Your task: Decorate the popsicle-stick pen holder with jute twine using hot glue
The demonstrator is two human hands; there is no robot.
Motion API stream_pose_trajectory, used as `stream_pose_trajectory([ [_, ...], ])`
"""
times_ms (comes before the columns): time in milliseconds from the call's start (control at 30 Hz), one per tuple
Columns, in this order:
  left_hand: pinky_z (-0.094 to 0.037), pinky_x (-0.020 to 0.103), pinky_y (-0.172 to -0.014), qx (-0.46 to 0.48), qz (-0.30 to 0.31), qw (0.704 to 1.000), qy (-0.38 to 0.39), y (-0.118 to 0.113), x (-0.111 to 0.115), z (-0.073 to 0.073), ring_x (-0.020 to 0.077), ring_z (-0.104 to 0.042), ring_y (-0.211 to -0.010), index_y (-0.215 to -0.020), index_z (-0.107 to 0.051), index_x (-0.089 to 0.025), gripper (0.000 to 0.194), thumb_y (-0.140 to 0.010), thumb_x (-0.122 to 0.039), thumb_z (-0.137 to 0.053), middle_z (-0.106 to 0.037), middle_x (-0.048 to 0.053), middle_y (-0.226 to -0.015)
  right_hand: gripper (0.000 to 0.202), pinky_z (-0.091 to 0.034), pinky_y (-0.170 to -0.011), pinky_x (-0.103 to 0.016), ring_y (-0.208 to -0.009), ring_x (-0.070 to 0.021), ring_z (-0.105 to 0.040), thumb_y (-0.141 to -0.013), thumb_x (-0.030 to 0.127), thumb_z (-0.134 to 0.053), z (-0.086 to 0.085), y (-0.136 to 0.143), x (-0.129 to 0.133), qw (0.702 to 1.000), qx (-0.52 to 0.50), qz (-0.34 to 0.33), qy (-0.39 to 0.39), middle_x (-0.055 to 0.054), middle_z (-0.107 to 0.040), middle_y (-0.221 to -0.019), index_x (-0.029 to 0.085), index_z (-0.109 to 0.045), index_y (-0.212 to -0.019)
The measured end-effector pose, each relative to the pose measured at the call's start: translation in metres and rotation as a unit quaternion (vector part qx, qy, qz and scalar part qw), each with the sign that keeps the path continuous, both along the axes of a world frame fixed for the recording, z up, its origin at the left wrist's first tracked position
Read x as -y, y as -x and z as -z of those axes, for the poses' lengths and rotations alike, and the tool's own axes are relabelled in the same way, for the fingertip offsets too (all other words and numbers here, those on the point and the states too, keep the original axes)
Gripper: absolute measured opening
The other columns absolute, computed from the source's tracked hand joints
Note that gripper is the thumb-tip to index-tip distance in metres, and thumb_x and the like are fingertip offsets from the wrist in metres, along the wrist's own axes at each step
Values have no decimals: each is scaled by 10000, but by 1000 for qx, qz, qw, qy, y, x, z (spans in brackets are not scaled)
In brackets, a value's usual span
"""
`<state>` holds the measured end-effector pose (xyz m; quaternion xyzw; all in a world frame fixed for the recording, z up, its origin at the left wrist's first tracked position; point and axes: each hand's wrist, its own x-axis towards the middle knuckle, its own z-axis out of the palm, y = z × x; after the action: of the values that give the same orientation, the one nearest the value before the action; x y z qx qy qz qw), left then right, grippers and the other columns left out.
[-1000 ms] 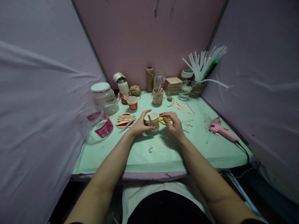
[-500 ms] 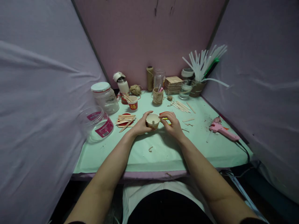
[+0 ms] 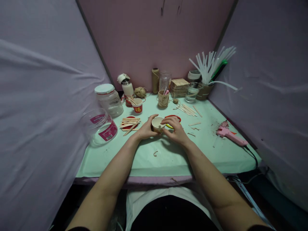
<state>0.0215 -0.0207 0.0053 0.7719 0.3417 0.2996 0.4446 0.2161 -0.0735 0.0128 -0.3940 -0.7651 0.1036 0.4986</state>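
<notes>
A small pale cup (image 3: 158, 122) with a brownish outside stands at the middle of the table, its open top facing up. My left hand (image 3: 146, 129) is wrapped round its left side, thumb at the front and fingers behind. My right hand (image 3: 175, 129) is at the cup's right side, fingers over the rim and thumb low at the front. A small greyish piece shows at the rim near my right fingers. Behind my right hand lie scissors (image 3: 177, 117) with red and yellow handles, partly covered.
Wooden sticks (image 3: 130, 123) lie on a red lid at left, near a red cup (image 3: 138, 106) and clear jars (image 3: 106, 132). More sticks (image 3: 186, 110) lie behind right. A pink glue gun (image 3: 229, 134) rests at right. Twine-wrapped cup (image 3: 163, 100) stands behind.
My right hand has moved left onto the cup, its fingers now over the rim. More of the scissors' handles shows. The view has shifted slightly.
</notes>
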Motion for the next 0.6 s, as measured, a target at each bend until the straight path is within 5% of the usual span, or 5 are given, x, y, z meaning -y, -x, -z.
stream_pose_trajectory([
  [600, -458, 358, -946, 22, -9, 1000, 16, -1, 1, -2, 256, -565, -1129, -1451, -296, -177, 994, -597, -233, -802, -550, 126, -1275, 124, -448, -917, -455, -1005, -248, -583, -831, 230, -662, 0, 1, 0, 1000, -10, -7, -16, -69, -684, -1009, 240, -665, -955],
])
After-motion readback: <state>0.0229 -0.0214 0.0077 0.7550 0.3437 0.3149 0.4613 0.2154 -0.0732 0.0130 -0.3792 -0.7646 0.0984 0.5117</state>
